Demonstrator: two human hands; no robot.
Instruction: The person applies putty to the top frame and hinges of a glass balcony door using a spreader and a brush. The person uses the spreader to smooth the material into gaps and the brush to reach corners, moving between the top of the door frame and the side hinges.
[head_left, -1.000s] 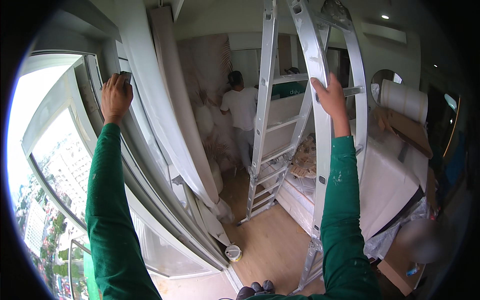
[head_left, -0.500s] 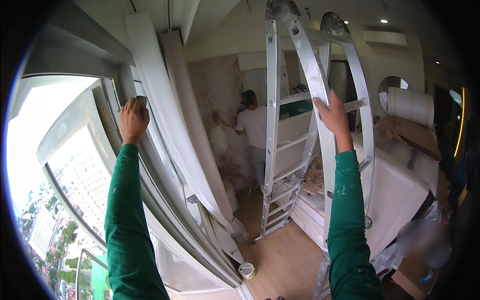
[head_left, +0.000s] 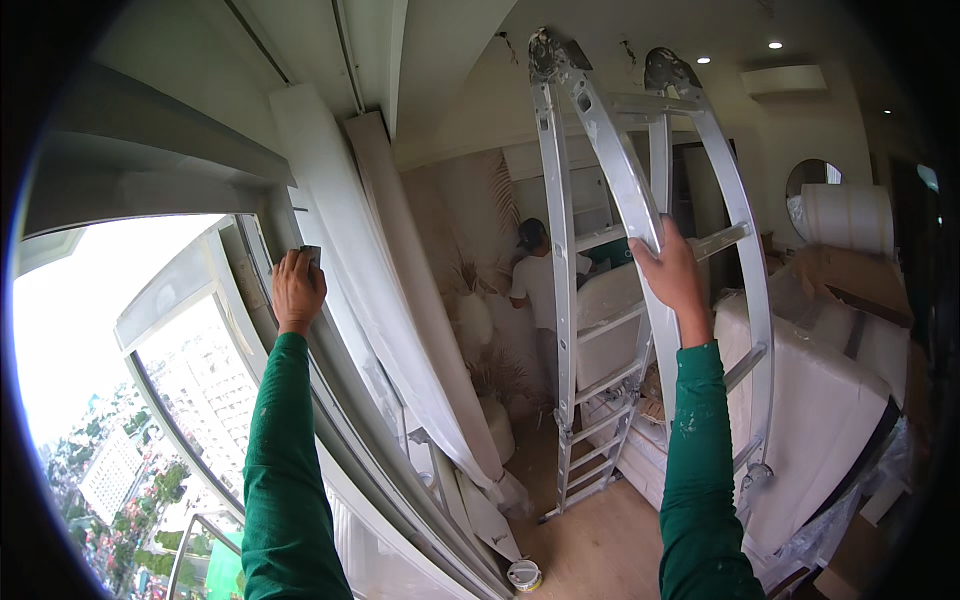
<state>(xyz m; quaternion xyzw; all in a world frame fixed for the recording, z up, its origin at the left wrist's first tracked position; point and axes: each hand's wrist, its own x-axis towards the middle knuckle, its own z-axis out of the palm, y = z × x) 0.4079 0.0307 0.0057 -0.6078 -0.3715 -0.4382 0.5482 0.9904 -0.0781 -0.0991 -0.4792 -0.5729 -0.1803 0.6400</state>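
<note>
Up high, left hand fingers grasping sanding block on window frame, right hand clenched round ladder rail.

Bright daylight glare thru window, dim interior, heavy fisheye edge bend

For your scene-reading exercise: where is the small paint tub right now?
In the head view, the small paint tub stands on the wooden floor at the bottom centre, beside the foot of the white curtain and below the ladder.

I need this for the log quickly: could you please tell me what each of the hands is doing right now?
Left hand: closed on a small grey block, pressed against the window frame.
Right hand: closed around a ladder rail.
</note>
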